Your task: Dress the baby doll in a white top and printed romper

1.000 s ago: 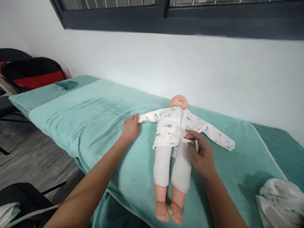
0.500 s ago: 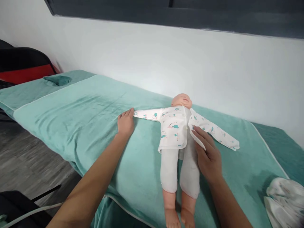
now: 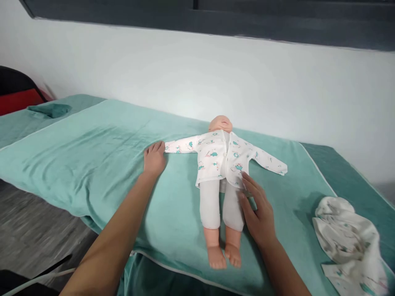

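A baby doll (image 3: 221,124) lies on its back, wearing a white baby shirt (image 3: 212,158) with green and pink prints. Its arms are spread inside the sleeves, and its white cloth legs end in bare plastic feet. My left hand (image 3: 154,159) is closed at the left sleeve's cuff, covering its end. My right hand (image 3: 258,211) is open beside the doll's leg, its fingers apart and fingertips at the lower corner of the right front panel. The two shirt fronts lie nearly edge to edge, with a narrow strip of the torso visible between them.
A green sheet (image 3: 117,164) covers the bed, which stands against a white wall (image 3: 138,65). Crumpled white printed clothing (image 3: 348,238) lies at right. A black and red chair (image 3: 18,96) stands at far left, and a pale cable (image 3: 40,277) crosses the lower left corner.
The shirt's right front panel, folded back under my right hand before, now lies flat over the torso. My right hand has drawn back from it and opened; my left stays at the cuff. The view has shifted.
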A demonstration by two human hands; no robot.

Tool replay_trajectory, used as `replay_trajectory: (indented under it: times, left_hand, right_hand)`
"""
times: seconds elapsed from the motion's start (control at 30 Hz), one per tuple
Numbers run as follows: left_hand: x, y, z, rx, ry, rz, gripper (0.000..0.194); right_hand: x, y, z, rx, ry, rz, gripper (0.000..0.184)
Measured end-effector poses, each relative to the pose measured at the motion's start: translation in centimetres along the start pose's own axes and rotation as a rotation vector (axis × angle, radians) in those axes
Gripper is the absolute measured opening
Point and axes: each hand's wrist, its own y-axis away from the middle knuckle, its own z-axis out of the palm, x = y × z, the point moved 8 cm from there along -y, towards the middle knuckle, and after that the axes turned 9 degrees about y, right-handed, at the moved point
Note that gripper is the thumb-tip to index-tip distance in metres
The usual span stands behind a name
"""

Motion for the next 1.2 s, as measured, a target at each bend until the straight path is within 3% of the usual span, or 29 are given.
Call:
replay_trajectory:
  times: [0.2, 0.37, 0.47, 0.67, 0.77, 0.87, 1.03, 1.2]
  left_hand:
    - [5.3, 4.5, -1.2, 0.054, 0.080, 0.220, 0.061]
    - [10.9, 9.1, -1.0, -0.019, 0.454, 0.378, 0.052]
    - [13.3, 11.0, -1.2, -0.037, 0.649, 0.379, 0.055]
    - [15.8, 11.8, -1.0, -0.015, 0.941, 0.211, 0.048]
    - [17.2, 11.4, -0.2, -0.066, 0.933, 0.134, 0.056]
    - [18.3, 10.9, -0.4, -0.007, 0.828, 0.116, 0.054]
    - [18.9, 10.4, -1.5, 0.140, 0.682, 0.181, 0.014]
    - [19.4, 11.7, -2.5, 0.171, 0.695, 0.424, 0.017]
  right_hand:
    - [3.5, 2.4, -0.2, -0.009, 0.088, 0.372, 0.030]
    - [3.6, 2.2, 0.1, -0.003, 0.194, 0.369, 0.026]
    - [3.5, 1.7, 0.1, 0.014, 0.209, 0.350, 0.027]
    - [5.6, 1.3, 0.2, -0.005, 0.221, 0.504, 0.024]
    - [6.0, 1.6, -0.4, 0.056, 0.226, 0.541, 0.019]
    - [5.8, 2.0, -1.0, 0.113, 0.257, 0.542, 0.015]
    - [5.2, 2.2, -1.1, 0.108, 0.364, 0.514, 0.016]
    - [5.1, 2.1, -0.8, 0.062, 0.371, 0.507, 0.015]
